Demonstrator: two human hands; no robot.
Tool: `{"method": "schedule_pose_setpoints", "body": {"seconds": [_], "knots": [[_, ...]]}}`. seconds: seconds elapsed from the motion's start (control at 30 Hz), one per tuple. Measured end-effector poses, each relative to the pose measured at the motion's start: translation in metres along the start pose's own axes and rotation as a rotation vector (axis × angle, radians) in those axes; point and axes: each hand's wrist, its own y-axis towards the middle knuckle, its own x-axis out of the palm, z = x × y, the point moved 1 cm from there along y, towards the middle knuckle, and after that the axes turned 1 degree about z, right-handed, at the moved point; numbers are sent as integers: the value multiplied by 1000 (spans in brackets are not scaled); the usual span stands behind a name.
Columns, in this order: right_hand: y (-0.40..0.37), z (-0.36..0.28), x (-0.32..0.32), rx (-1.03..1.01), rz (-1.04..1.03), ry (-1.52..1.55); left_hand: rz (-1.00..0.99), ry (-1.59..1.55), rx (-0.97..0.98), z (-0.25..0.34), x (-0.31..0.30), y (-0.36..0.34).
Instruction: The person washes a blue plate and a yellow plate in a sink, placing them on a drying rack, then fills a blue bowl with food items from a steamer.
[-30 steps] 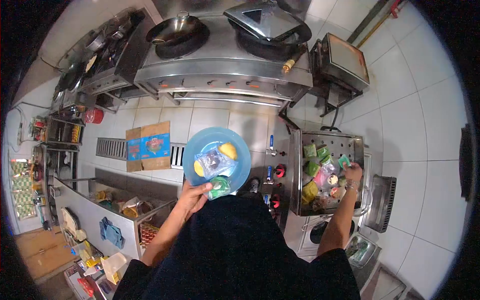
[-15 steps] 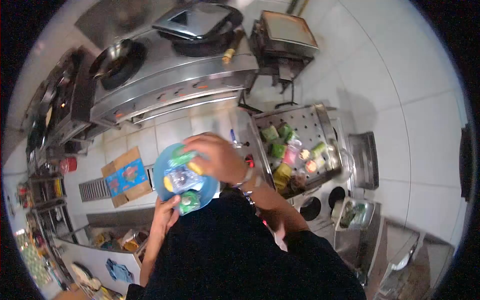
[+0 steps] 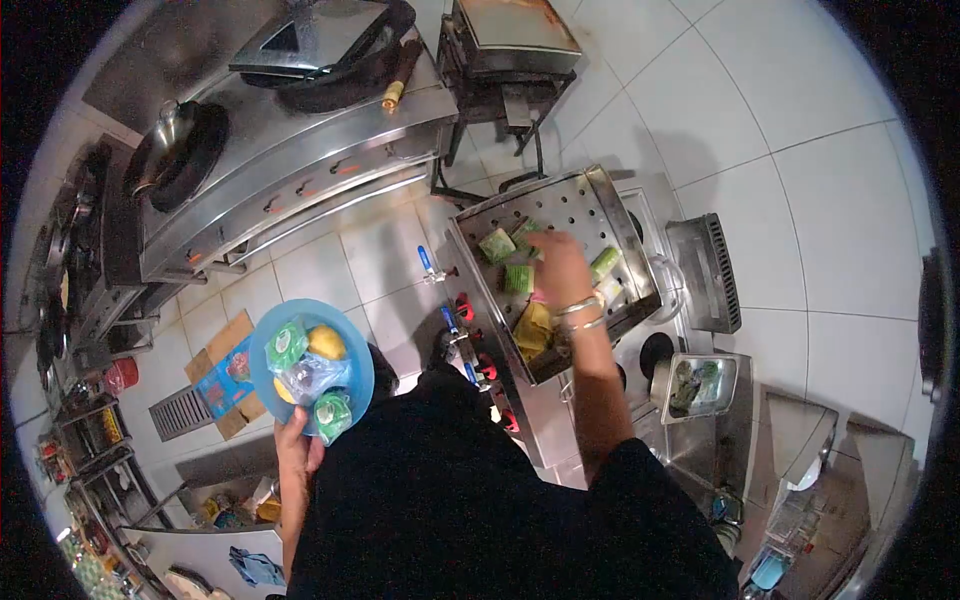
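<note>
A round blue bowl (image 3: 361,367) is held at its lower rim by my left hand (image 3: 296,440). Inside lie two green-wrapped bundles (image 3: 288,345), a yellow item (image 3: 326,343) and a clear plastic bag (image 3: 312,377). My right hand (image 3: 562,268) is over the perforated metal tray (image 3: 592,195), fingers pointing down among the packets; its fingertips and anything in them are hard to make out. Around it in the tray are green packets (image 3: 496,245), a yellow packet (image 3: 533,330) and a pale green packet (image 3: 605,263).
A steel stove (image 3: 300,160) with a black wok (image 3: 180,155) stands at upper left. Valves with blue handles (image 3: 425,260) line the tray counter's left side. A steel container (image 3: 705,385) is at right, and flattened cardboard (image 3: 228,375) lies on the floor.
My right hand has left the bowl and moved right, over the tray. The bowl with my left hand appears lower and further left; the whole view has shifted.
</note>
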Motion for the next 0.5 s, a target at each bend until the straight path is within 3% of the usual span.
{"method": "schedule_pose_setpoints", "body": {"seconds": [0.07, 0.13, 0.2, 0.33, 0.5], "knots": [[-21, 57, 8, 12, -7, -108, 86, -6, -29, 4, 4, -3], [-27, 79, 9, 7, -7, -130, 52, 38, -6, 1, -1, 0], [-33, 93, 14, 192, -118, -123, 17, 88, 12, 1, -1, -2], [-35, 122, 22, 172, -220, 81, 63, 149, -35, 3, -11, -1], [-21, 160, 13, 405, -14, 138, 86, 41, -24, 10, 15, -5]]}}
